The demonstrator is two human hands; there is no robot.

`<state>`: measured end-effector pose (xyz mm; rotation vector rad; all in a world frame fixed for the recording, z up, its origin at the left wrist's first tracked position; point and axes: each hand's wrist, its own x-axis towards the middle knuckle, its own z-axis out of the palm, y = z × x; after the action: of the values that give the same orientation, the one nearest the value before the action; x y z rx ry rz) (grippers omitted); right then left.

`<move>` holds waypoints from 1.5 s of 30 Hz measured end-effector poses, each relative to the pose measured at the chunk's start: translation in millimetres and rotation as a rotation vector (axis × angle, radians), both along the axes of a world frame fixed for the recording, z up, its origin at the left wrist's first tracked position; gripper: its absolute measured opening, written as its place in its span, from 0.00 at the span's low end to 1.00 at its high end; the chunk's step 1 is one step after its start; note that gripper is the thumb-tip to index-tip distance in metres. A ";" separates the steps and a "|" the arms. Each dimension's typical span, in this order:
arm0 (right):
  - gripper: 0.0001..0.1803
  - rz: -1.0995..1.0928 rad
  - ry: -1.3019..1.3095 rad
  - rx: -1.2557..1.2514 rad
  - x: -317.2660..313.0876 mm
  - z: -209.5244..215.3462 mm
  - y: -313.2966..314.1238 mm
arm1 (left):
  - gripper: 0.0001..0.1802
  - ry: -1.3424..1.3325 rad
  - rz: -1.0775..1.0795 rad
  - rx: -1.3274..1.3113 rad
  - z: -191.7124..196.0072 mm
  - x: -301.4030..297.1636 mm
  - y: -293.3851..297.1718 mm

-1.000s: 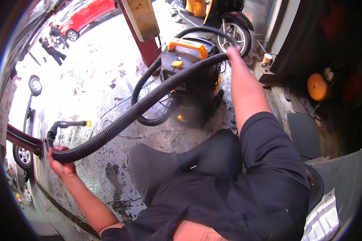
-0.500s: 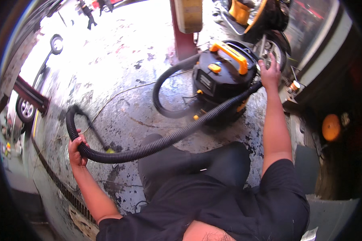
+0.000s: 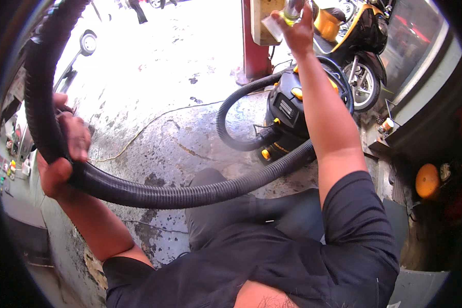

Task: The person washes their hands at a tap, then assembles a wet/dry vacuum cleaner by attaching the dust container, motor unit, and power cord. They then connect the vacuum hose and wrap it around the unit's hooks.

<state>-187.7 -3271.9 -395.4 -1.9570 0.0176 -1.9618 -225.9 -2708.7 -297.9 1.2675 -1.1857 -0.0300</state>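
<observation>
My left hand (image 3: 72, 138) is wrapped round a thick black ribbed vacuum hose (image 3: 154, 197). From that hand the hose rises along the left side and leaves the view at the top. Its other part sweeps right across my lap, toward a black and orange vacuum cleaner (image 3: 285, 113) on the floor. My right hand (image 3: 300, 33) is raised at the upper middle, its fingers closed round a clear and yellow-green piece (image 3: 289, 22) whose kind I cannot make out. My right forearm hides part of the vacuum cleaner.
Behind the vacuum cleaner stands a red post (image 3: 256, 61) with a cream block (image 3: 263, 23). A yellow and black scooter (image 3: 364, 56) is at the upper right. A thin cord (image 3: 154, 123) crosses the stained floor. An orange disc (image 3: 427, 181) shows at the right.
My right hand has gone from open beside the vacuum cleaner to up and left, closed round the clear and yellow-green piece. My left hand has lifted the hose, which now arches higher.
</observation>
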 end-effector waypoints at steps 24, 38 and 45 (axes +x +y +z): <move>0.24 -1.068 1.589 0.391 -218.6 -71.9 -196.3 | 0.51 0.568 0.001 0.647 -226.2 78.2 -291.2; 0.19 -1.200 1.478 0.437 -173.1 -111.5 -215.1 | 0.54 0.098 -0.094 0.364 -299.7 -9.3 -317.9; 0.19 -1.220 1.489 0.599 -209.1 -159.7 -235.0 | 0.53 0.160 -0.203 0.624 -292.8 -23.3 -379.6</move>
<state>-396.9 -3506.9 -555.2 -2.5154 2.1592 -0.1005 -249.3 -3088.3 -590.6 1.6368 -1.2018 -0.6842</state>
